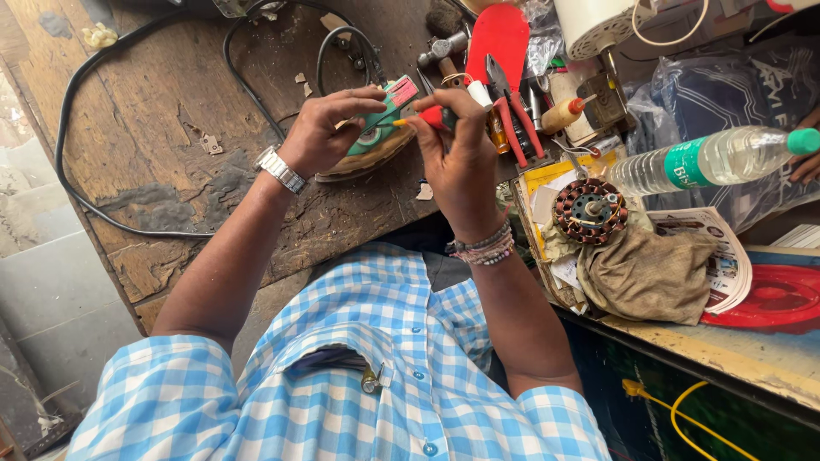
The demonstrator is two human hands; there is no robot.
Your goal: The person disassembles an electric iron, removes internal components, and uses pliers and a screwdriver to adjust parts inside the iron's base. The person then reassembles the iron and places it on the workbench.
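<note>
Screwdriver (424, 117) within right hand (461, 158) grip.

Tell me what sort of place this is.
Probably a small electrical repair workshop. A copper-wound motor stator lies on the cluttered bench, red-handled pliers and a hammer beside the worn wooden worktop, and the right hand works a red-handled screwdriver on a green part.

Both hands (393, 141) raised, fingers curled.

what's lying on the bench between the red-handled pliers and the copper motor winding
In the head view, between the red-handled pliers and the copper motor winding lie yellow papers and thin wires.
</note>
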